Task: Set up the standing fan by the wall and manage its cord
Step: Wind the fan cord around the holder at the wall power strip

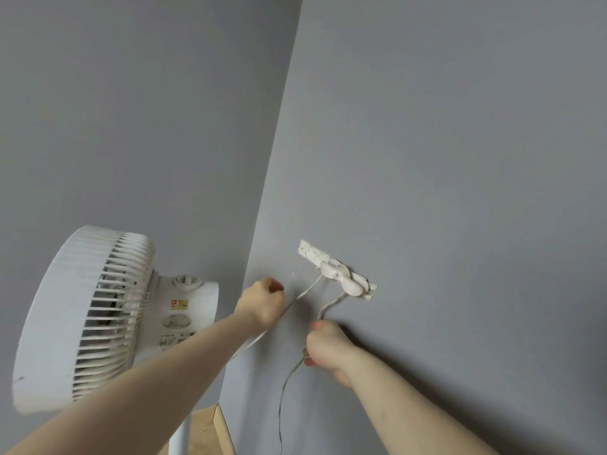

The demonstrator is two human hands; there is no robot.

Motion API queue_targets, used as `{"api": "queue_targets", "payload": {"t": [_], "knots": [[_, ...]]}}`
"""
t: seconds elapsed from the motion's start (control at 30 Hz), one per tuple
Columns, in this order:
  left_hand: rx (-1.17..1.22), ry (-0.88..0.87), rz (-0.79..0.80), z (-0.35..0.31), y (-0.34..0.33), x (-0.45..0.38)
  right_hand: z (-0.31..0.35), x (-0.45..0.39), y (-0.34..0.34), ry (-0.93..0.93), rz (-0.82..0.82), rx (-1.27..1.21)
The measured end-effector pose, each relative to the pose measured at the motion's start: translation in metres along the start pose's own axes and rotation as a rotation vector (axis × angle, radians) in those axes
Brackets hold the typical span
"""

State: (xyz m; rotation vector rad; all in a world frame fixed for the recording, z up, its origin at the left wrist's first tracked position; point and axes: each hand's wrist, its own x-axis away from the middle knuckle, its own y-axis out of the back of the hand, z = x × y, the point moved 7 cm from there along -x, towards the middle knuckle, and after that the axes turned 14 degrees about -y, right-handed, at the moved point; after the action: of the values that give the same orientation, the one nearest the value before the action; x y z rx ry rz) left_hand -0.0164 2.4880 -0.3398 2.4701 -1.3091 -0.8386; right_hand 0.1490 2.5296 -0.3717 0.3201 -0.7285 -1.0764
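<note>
A white standing fan [82,316] stands at the left in the corner, its grille turned left and its motor housing facing me. A white wall socket [331,267] on the right grey wall carries two white plugs [345,280]. A flat white cord [305,292] runs from one plug down-left into my left hand [262,303], which grips it close to the wall. A second white cord [328,307] drops from the other plug into my right hand [325,346], which holds it; below the hand it hangs down the wall.
Two grey walls [460,159] meet in a corner just right of the fan. A strip of wooden floor [203,431] and a pale skirting board [220,421] show at the bottom. The fan's white pole [179,438] rises beside them.
</note>
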Motion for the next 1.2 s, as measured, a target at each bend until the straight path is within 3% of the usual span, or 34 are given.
{"api": "queue_targets", "payload": {"t": [0.3,0.53,0.8,0.93,1.1,1.2], "knots": [[0.147,0.088,0.323,0.027,-0.034,0.001,0.045,-0.003,-0.002,0.143,-0.002,-0.034],[0.385,0.130,0.337,0.029,-0.046,0.000,0.046,-0.001,-0.001,0.218,0.106,-0.126],[0.530,0.147,0.260,0.017,-0.055,-0.003,0.038,0.009,0.006,0.223,0.127,-0.011],[0.558,0.140,0.159,0.015,-0.047,-0.007,0.030,0.028,0.025,0.264,-0.062,0.134],[0.549,0.120,0.124,-0.001,-0.025,-0.020,0.046,0.088,0.057,0.705,-0.436,0.328],[0.495,0.076,0.122,-0.014,-0.009,-0.031,0.057,0.105,0.079,0.718,-0.525,0.393]]}}
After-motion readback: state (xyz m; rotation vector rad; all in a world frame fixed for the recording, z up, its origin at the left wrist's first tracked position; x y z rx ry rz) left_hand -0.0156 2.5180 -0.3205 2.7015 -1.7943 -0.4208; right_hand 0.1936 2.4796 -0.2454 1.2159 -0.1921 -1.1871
